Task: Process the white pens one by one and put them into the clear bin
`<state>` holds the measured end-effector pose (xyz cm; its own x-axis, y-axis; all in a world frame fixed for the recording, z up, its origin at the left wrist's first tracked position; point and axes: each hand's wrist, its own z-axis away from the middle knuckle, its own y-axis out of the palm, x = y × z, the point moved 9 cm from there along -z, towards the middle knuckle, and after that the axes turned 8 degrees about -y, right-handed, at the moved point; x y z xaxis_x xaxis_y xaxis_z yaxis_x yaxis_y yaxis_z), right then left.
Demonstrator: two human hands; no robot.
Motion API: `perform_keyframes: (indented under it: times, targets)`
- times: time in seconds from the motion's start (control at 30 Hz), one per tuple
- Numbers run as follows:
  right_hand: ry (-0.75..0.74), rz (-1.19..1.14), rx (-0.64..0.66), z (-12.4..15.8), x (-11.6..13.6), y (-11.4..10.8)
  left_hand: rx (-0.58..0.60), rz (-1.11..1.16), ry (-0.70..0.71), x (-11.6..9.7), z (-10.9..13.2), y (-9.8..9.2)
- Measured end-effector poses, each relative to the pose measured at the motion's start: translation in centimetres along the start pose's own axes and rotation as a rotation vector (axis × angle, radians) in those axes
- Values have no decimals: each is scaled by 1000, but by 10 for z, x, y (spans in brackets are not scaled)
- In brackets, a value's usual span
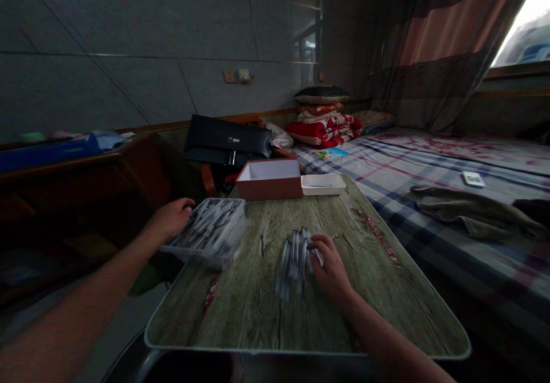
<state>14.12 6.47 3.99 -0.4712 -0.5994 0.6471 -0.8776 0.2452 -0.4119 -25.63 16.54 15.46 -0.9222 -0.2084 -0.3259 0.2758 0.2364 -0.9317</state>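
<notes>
My left hand point(174, 218) is at the left rim of a clear plastic box point(221, 251), its fingers curled over the edge. The box is heaped with slim pens point(210, 222) and stands at the table's left edge, partly overhanging it. On the tabletop, a row of similar clear pens with dark ends point(293, 260) lies side by side, pointing away from me and blurred. My right hand point(330, 265) rests against the right side of this row, thumb and fingers apart and slightly bent, touching the outermost pens.
At the far end of the wood-patterned table point(266, 314) stand an open brown box point(270, 188) and a small white tray point(323, 190) with something thin inside. Behind them is a black monitor point(227, 139). A bed point(387, 165) runs along the right, a wooden desk point(141, 165) stands left.
</notes>
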Motion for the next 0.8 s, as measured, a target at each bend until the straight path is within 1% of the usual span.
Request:
perform_keyframes:
  times: [0.03,0.1,0.13,0.17,0.2,0.23,0.3,0.4,0.43,0.5,0.53,0.6,0.67,0.8]
  targets:
    - [16,14,-23,0,-2,-2,-56,-7,62,-14,11,-5]
    - [36,38,-71,-1,-5,-7,-173,23,230,-50,42,-13]
    - [40,44,-97,-1,-6,-10,-205,50,303,-68,60,-12]
    - [42,46,-118,-1,-7,-12,-207,76,364,-83,78,-6]
    - [44,45,-136,-1,-8,-13,-191,104,411,-97,94,4]
    - [47,42,-146,-1,-9,-14,-144,135,446,-109,108,19]
    - [51,32,-145,-1,-10,-14,18,197,440,-124,129,59]
    - [48,29,-136,-1,-10,-14,247,268,363,-134,148,122]
    - [47,31,-136,-1,-9,-14,301,276,344,-137,153,139]
    - [46,35,-140,-1,-9,-14,370,280,305,-140,158,163]
    - [45,33,-140,-1,-9,-14,387,282,283,-140,160,171]
    - [45,26,-139,-1,-8,-14,397,298,239,-141,161,179]
    - [47,19,-133,-1,-8,-13,383,327,199,-140,160,180]
    - [45,22,-121,0,-7,-12,323,363,154,-135,154,177]
